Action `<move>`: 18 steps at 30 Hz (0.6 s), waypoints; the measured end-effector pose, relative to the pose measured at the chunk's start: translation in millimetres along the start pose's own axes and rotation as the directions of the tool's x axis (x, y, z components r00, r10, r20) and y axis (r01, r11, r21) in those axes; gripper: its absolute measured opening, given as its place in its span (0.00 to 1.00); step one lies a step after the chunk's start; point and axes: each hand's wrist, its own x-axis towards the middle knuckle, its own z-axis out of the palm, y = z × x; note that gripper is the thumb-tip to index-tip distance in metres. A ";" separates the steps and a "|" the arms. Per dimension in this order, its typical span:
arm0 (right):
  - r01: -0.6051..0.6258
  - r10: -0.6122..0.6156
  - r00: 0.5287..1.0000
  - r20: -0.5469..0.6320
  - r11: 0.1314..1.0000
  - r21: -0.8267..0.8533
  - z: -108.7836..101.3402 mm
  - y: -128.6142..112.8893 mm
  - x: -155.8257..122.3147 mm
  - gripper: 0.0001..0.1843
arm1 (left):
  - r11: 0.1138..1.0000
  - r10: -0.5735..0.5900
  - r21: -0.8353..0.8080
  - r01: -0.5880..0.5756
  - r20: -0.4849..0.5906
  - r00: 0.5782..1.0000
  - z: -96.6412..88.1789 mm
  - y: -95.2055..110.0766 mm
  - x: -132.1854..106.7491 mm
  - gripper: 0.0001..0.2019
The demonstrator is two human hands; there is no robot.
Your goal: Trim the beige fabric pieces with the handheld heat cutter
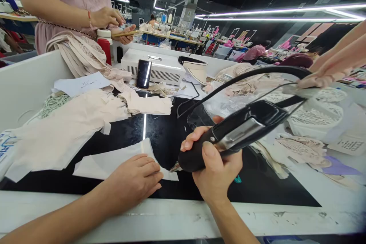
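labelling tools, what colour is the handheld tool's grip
Black, on the handheld tool in the right hand; head view.

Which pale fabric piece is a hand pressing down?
The flat white fabric piece nearest the front edge, under the left hand, by the tip of the black handheld tool in the right hand. The larger beige fabric pieces lie behind, untouched.

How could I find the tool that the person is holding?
Look at the shiny black table in the middle. Near its front edge the right hand grips a tool whose tip points at a pale cloth piece under the flat left hand. It is the only fat-handled black thing there, with a silver band and a thick black cord arching away.
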 end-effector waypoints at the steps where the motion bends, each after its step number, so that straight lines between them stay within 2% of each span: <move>1: 0.001 -0.001 1.000 -0.003 1.000 0.024 0.4 -1.3 -0.3 0.20 | 1.000 0.001 -0.003 -0.001 0.001 1.000 -0.3 -0.2 0.2 0.07; 10: -0.026 0.019 0.998 0.064 0.994 0.109 2.7 -1.3 -12.2 0.21 | 1.000 -0.003 -0.015 0.004 0.036 0.999 -4.1 -1.0 1.8 0.09; 18: -0.034 0.025 0.995 0.092 0.994 0.103 3.2 0.4 -13.8 0.21 | 1.000 -0.004 -0.031 0.005 0.044 0.999 -4.9 -0.3 0.2 0.09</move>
